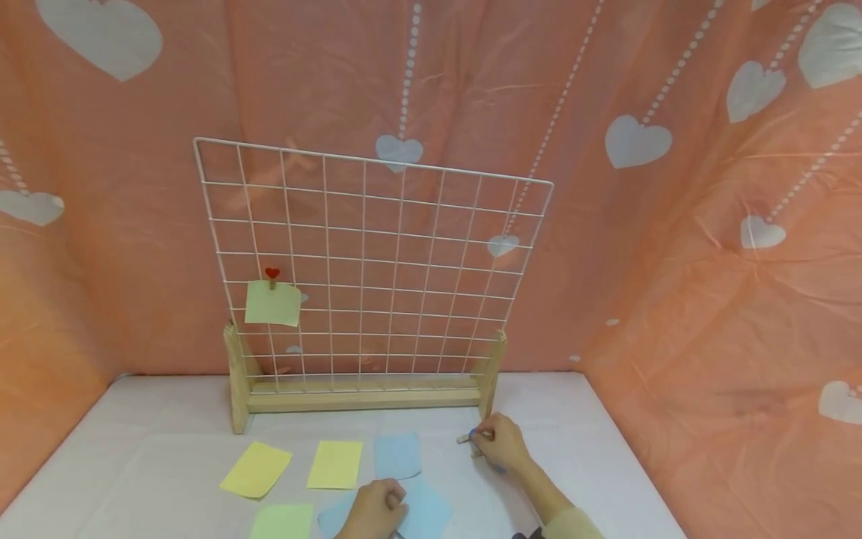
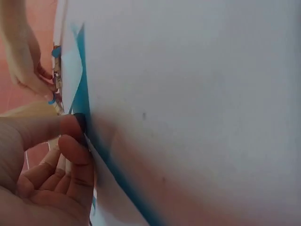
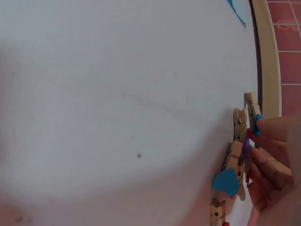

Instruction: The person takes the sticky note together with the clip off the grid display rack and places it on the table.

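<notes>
In the head view my left hand (image 1: 375, 509) is over light blue sticky notes (image 1: 429, 509) near the front edge. Its thumb and forefinger pinch the edge of a blue sticky note (image 2: 74, 77), seen close up in the left wrist view. My right hand (image 1: 503, 443), farther right, holds a small wooden clothespin (image 3: 251, 100) with a blue heart between thumb and fingers. Just beneath that hand lie several more wooden clothespins, one with a larger blue heart (image 3: 225, 181). Another blue sticky note (image 1: 397, 455) lies beyond my left hand.
A white wire grid (image 1: 377, 247) on a wooden stand (image 1: 364, 400) rises at the back. A red heart clothespin (image 1: 272, 275) holds a pale green note (image 1: 272, 303) on it. Yellow notes (image 1: 335, 464) and a green note (image 1: 283, 522) lie left on the white table (image 1: 168, 419).
</notes>
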Motion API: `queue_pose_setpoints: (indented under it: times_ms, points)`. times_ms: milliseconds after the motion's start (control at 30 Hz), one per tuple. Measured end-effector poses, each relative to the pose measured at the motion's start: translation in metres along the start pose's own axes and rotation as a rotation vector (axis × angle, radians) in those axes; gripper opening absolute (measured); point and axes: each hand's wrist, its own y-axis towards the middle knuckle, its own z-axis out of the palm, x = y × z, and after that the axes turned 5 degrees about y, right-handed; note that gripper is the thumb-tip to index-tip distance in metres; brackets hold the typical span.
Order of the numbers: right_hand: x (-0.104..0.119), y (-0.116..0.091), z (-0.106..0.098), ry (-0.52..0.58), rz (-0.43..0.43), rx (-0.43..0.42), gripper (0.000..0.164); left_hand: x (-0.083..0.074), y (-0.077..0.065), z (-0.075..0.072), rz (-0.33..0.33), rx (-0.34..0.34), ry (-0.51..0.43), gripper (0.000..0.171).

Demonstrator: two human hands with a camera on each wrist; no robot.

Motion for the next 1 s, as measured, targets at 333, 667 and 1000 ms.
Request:
queue_pose_setpoints:
  times_ms: [333,667,1000]
  points:
    - [0.002,-0.003,0.004,-0.039,-0.043,-0.035,0.006,-0.014,-0.002,0.001,0.111,-0.085,0.369,0.016]
    - [0.016,0.000,0.000,-0.008,-0.026,-0.051,0.006,-0.001,-0.012,-0.023,0.158,-0.270,0.382,0.010]
    - [0.039,0.009,0.006,0.107,-0.041,-0.018,0.010,0.008,-0.019,-0.055,0.127,-0.412,0.367,0.008]
